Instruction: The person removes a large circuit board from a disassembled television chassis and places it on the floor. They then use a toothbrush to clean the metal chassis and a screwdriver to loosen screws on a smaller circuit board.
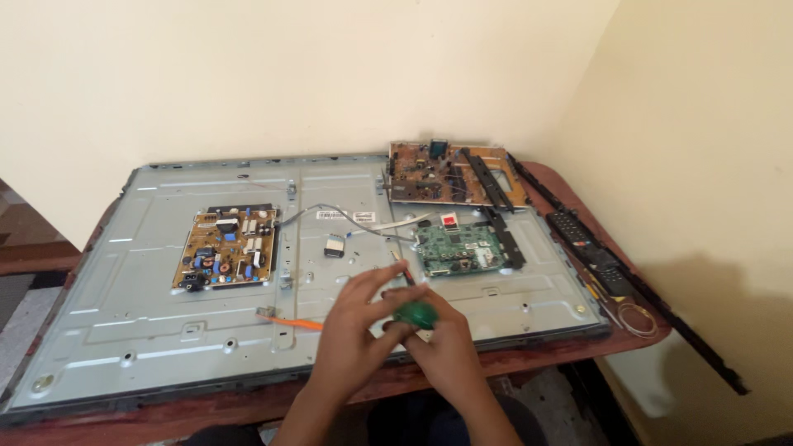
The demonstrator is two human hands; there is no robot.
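Screwdriver [413,307]: green handle gripped jointly by closed left hand [357,326] and right hand [446,343]; tip lowered beside green circuit board [457,248] just beyond; steady alignment judged needed.

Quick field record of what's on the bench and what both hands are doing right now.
surface: grey metal back panel of a flat screen, lying on a reddish table
left board: yellowish circuit board
middle board: green circuit board
loose board: brown circuit board, at the panel's far right corner
right edge: black remote control
left hand: fingers against the green-handled screwdriver
right hand: wrapped around the screwdriver handle
nearby: orange strip beside the left hand
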